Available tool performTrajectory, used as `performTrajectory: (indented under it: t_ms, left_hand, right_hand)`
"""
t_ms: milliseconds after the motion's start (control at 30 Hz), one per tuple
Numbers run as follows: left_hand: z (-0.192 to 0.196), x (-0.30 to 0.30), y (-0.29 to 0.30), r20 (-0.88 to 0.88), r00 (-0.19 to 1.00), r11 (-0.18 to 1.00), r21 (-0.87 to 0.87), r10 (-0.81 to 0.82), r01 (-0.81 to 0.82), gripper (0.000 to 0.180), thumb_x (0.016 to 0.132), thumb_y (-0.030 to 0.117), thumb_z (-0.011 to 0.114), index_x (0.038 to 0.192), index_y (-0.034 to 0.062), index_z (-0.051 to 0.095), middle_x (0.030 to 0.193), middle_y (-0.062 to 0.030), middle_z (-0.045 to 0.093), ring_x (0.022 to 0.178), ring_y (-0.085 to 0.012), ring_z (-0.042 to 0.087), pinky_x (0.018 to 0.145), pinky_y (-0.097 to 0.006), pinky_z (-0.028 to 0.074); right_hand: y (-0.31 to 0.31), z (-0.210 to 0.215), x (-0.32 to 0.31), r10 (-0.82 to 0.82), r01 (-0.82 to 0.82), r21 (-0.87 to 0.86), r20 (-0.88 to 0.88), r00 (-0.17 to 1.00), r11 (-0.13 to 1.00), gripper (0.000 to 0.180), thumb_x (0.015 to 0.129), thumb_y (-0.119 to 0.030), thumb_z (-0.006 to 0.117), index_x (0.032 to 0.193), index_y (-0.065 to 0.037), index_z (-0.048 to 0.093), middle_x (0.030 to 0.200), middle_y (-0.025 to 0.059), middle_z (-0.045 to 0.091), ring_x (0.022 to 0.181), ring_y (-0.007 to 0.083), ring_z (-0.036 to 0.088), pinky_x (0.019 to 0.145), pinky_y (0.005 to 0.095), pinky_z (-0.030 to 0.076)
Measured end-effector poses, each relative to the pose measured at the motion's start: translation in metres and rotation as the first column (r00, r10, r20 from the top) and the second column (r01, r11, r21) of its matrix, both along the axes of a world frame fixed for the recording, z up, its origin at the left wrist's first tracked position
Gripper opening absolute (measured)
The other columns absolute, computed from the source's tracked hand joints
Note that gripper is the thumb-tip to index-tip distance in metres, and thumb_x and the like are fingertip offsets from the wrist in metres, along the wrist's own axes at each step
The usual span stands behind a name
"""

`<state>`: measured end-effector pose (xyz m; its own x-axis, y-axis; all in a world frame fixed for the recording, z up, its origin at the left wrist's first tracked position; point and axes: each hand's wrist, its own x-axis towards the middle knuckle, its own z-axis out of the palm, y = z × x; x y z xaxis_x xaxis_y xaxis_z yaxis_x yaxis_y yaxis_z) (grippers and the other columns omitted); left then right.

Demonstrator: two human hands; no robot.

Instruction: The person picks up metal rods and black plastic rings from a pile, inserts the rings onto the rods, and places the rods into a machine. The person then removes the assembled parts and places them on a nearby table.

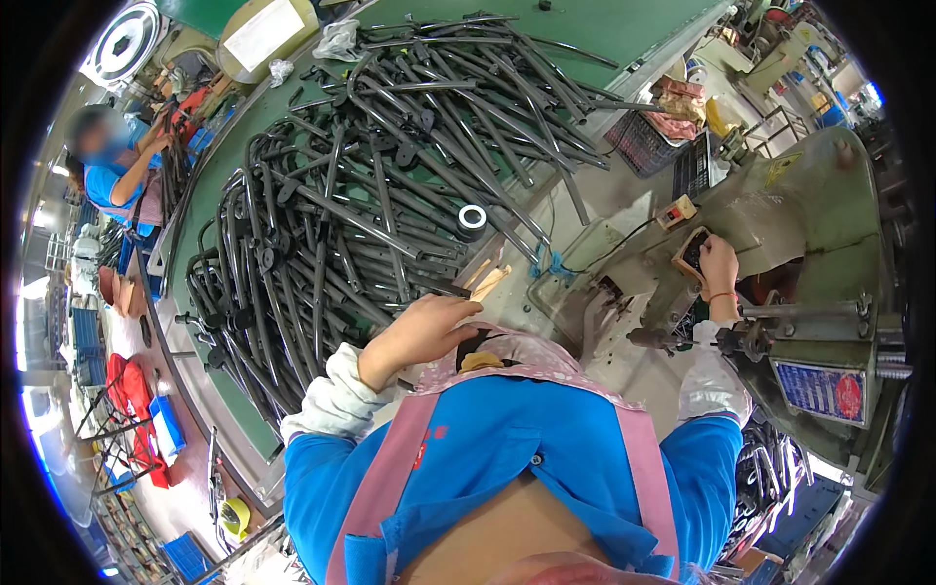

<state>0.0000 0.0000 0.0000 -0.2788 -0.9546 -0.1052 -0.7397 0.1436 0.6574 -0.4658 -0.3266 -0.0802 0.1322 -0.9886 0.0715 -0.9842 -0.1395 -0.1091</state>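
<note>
Machine [824, 229], right — blue plate [819, 392] fixed low on its body, rows of pale print, red oval [849, 398] at one end; words too small to make out. Shirt [487, 439] chest: red lettering [441, 432] beside pink strap. Round board [237, 66], upper left — white sheet [263, 41], writing unreadable.

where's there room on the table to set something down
The table is bare beyond the tubes, toward its far right, plus a narrow strip along its left edge. Tubes crowd the middle, down toward the left hand.
</note>
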Motion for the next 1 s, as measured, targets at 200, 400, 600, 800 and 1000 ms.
performTrajectory:
  t_ms: [200,400,600,800,1000]
  left_hand:
    - [0.002,0.034,-0.037,0.048,0.998,0.998,-0.052,-0.044,0.047,0.035,0.091,0.023,0.065,0.121,0.0033,0.062,0.102,-0.0164,0.068,0.095,-0.0365,0.064,0.082,-0.046,0.048]
    - [-0.003,0.041,-0.05,0.075,0.994,0.991,-0.098,-0.083,0.09,0.032,0.091,0.024,0.064,0.116,0.004,0.062,0.103,-0.0149,0.067,0.096,-0.0364,0.063,0.082,-0.046,0.049]
    - [0.007,0.065,-0.056,0.025,0.999,0.981,-0.193,0.029,-0.024,0.033,0.089,0.02,0.067,0.116,0.0016,0.062,0.101,-0.018,0.068,0.093,-0.0383,0.065,0.078,-0.044,0.052]
    - [0.0,0.056,-0.063,-0.027,0.999,0.991,-0.129,0.031,-0.035,0.035,0.091,0.016,0.067,0.121,0.0003,0.062,0.111,-0.0198,0.069,0.1,-0.0361,0.067,0.086,-0.039,0.053]
    - [-0.018,0.029,-0.071,-0.074,0.997,0.999,-0.041,-0.038,0.035,0.033,0.094,0.013,0.064,0.123,-0.0018,0.061,0.108,-0.0199,0.07,0.099,-0.0314,0.069,0.089,-0.037,0.052]
  right_hand:
    - [0.003,-0.001,0.011,0.144,-0.113,-0.238,0.116,0.983,0.965,0.012,0.089,-0.012,0.058,0.092,-0.003,0.065,0.092,0.018,0.064,0.088,0.0406,0.061,0.077,0.0476,0.05]
    - [0.027,0.006,-0.007,0.064,0.043,-0.192,0.519,0.853,0.98,0.022,0.091,-0.011,0.066,0.111,-0.002,0.069,0.089,0.012,0.071,0.076,0.0224,0.067,0.072,0.035,0.053]
    - [0.096,-0.033,-0.078,-0.082,0.029,0.078,0.851,0.519,0.997,0.029,0.094,-0.02,0.069,0.117,-0.002,0.066,0.094,0.0052,0.069,0.084,0.0115,0.066,0.071,0.0274,0.057]
    - [0.11,-0.044,-0.062,-0.224,0.235,0.088,0.728,0.648,0.968,0.024,0.095,-0.02,0.065,0.111,-0.002,0.067,0.089,0.0057,0.067,0.076,0.0126,0.063,0.065,0.0297,0.053]
    - [0.178,-0.036,-0.066,-0.26,0.523,-0.003,0.865,0.429,0.853,0.018,0.093,-0.012,0.063,0.103,0.001,0.069,0.079,0.0046,0.065,0.069,0.0116,0.061,0.06,0.0304,0.052]
